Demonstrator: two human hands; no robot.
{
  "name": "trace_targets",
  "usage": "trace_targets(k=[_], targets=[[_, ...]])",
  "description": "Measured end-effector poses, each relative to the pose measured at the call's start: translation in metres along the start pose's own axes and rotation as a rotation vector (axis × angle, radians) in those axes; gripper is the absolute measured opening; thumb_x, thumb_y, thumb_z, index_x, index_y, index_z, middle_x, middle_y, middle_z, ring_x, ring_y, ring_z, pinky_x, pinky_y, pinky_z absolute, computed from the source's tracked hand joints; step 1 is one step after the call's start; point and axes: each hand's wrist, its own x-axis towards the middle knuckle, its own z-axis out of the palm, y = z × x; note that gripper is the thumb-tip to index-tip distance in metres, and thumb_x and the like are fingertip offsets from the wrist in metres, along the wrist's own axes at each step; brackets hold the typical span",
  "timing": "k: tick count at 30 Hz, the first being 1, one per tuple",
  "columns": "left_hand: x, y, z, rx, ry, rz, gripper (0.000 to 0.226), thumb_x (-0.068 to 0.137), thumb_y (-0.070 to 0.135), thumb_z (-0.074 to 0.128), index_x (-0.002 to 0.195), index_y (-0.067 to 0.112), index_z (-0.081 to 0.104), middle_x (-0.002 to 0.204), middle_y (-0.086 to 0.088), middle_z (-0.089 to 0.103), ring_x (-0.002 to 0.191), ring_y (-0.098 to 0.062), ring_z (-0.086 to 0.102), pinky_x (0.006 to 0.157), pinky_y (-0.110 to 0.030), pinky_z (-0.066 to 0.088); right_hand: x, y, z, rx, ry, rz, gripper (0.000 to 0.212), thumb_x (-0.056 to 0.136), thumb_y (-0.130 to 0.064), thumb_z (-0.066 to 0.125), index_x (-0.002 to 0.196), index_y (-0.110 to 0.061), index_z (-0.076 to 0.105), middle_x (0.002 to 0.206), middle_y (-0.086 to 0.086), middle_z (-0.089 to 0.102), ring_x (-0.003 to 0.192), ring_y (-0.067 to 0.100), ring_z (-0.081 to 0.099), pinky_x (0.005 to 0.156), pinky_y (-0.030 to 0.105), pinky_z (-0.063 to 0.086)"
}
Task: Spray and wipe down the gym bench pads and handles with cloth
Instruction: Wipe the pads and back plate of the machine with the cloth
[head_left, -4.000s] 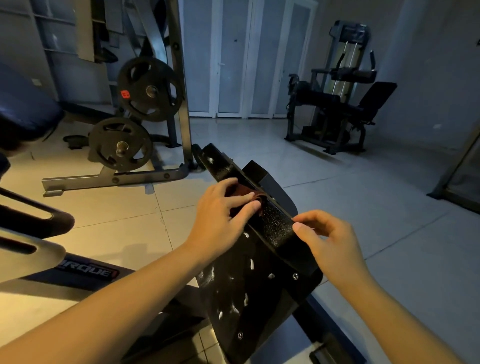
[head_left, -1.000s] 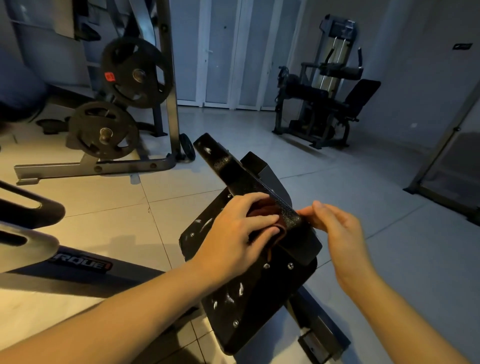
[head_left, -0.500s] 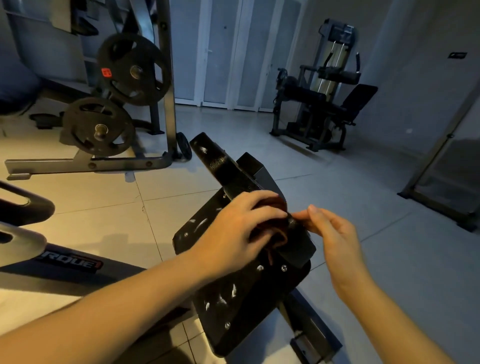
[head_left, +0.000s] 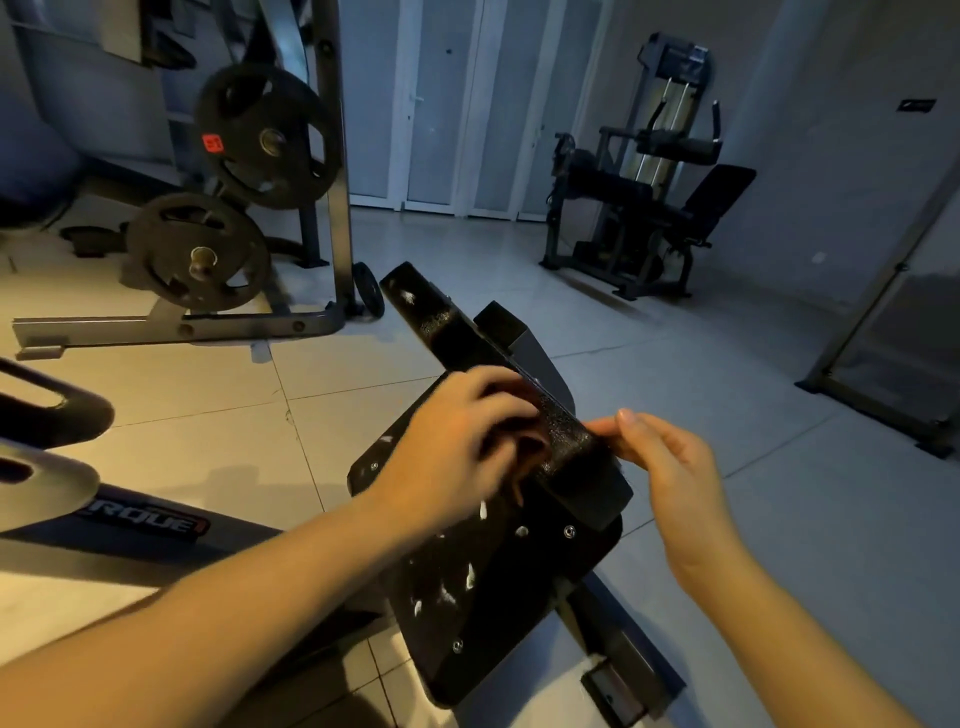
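Observation:
A black metal bench bracket (head_left: 493, 582) with a square bar (head_left: 441, 322) running up its middle tilts up from the floor at the centre of the head view. My left hand (head_left: 457, 447) presses a dark reddish cloth (head_left: 535, 441) against the left side of the bar, with the fingers curled over the cloth, which is mostly hidden under them. My right hand (head_left: 665, 467) reaches in from the right, and its fingertips touch the bar's right edge. White smears dot the plate below the hands.
A plate rack (head_left: 332, 208) with two black weight plates (head_left: 265, 135) stands at the back left. A leg machine (head_left: 644, 187) sits at the back right before white doors. A frame leg (head_left: 883, 332) crosses the right edge. Part of another machine (head_left: 47, 415) is at the left.
My left hand has slid the cloth down and back along the bar and now looks blurred. My right hand has stayed on the bar's right edge. The camera has shifted slightly.

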Motion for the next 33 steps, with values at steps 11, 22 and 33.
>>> trace_targets(k=[11, 22, 33], targets=[[0.006, 0.032, 0.005, -0.059, -0.072, 0.184, 0.03, 0.088, 0.023, 0.068, 0.118, 0.026, 0.071, 0.141, 0.007, 0.053, 0.134, -0.009, 0.045, 0.112, -0.028, 0.039, 0.002, 0.004, -0.01, -0.132, -0.075, 0.028, 0.031, 0.091, -0.006, 0.071, 0.112, -0.029, 0.075, 0.108, -0.012, 0.075, 0.109, 0.006, 0.068, 0.095, 0.031, 0.055], [0.037, -0.018, -0.002, -0.105, 0.102, -0.25, 0.023, 0.091, 0.008, 0.07, 0.109, 0.022, 0.073, 0.127, 0.006, 0.055, 0.118, -0.01, 0.053, 0.106, -0.032, 0.049, 0.003, 0.004, -0.009, -0.144, -0.054, 0.031, 0.03, 0.09, -0.007, 0.072, 0.111, -0.027, 0.076, 0.108, -0.011, 0.076, 0.108, 0.004, 0.068, 0.095, 0.031, 0.057], [0.019, -0.019, -0.001, 0.044, -0.003, 0.071, 0.023, 0.09, 0.01, 0.067, 0.112, 0.016, 0.069, 0.137, -0.005, 0.052, 0.125, -0.023, 0.051, 0.104, -0.041, 0.049, -0.021, 0.012, 0.008, -0.19, 0.03, -0.038, 0.038, 0.096, -0.005, 0.065, 0.128, -0.025, 0.069, 0.117, -0.015, 0.07, 0.11, -0.011, 0.061, 0.079, 0.001, 0.046]])
